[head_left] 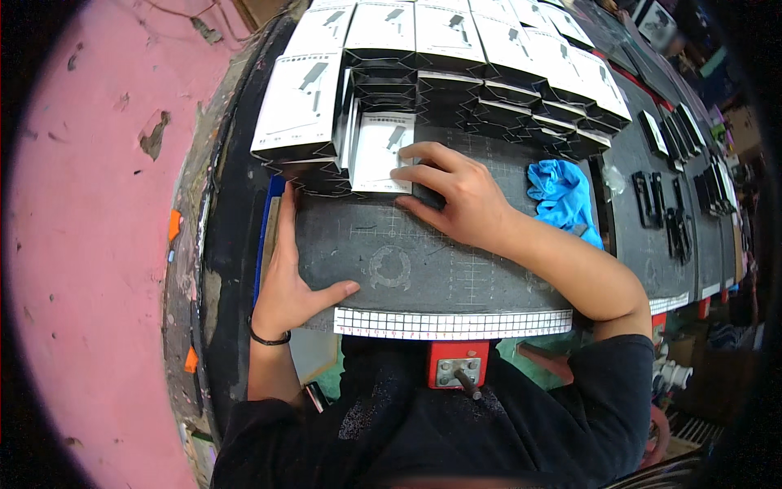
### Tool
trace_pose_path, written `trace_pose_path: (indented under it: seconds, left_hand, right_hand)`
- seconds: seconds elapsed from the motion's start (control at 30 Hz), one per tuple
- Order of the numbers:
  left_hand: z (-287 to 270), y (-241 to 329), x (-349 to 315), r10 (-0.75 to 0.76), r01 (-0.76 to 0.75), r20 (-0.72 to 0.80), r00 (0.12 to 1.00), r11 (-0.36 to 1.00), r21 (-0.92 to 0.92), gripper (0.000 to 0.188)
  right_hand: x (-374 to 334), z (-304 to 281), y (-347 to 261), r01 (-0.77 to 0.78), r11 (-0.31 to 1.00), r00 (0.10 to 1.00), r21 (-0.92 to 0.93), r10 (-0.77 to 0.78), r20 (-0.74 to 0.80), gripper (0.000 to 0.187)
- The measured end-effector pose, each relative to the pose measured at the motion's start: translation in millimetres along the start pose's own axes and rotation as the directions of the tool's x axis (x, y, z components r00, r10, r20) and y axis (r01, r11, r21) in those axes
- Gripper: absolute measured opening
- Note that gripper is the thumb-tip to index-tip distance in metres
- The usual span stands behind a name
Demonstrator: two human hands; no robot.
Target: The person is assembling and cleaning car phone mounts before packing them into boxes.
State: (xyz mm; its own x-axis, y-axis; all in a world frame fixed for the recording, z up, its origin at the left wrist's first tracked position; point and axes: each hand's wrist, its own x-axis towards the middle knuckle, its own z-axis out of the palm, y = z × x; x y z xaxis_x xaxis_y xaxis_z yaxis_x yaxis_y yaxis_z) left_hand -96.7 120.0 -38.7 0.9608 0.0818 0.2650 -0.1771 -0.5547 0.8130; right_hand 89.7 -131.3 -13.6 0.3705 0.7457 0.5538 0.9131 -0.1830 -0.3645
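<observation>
A small white box (377, 155) with a printed drawing of a device on top lies at the front of the stacked boxes. My right hand (460, 191) reaches over from the right, its fingers bent and apart, fingertips at that box's right edge. The thumb is by the box's near right corner. My left hand (293, 285) is open at the bench's left side, fingers stretched forward to the front of the taller left stack (300, 102) and thumb pointing right. Its fingertips are partly hidden beside the stack. A dark band circles the left wrist.
Rows of white-topped boxes (444, 33) fill the far bench. A crumpled blue glove (562, 196) lies right of my hand. Black parts (672, 212) and several boxes sit farther right. A white gridded ruler strip (452, 324) runs along the near edge. A pink wall (98, 244) stands left.
</observation>
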Motion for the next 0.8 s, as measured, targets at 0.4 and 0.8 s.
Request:
trace_pose_path:
  seconds: [0.4,0.8]
  left_hand:
    - [0.8,-1.3,-1.5,-0.019,0.021,0.022,1.000,0.994,-0.104,0.152]
    - [11.8,14.4,-6.2,-0.096,0.079,-0.123,0.988,0.987,-0.138,0.130]
  right_hand:
    - [1.1,-0.8,6.9,-0.024,0.999,0.993,0.033,0.027,-0.111,0.030]
    - [-12.4,-161.1,-38.3,0.365,0.895,0.928,-0.257,-0.325,0.184,0.029]
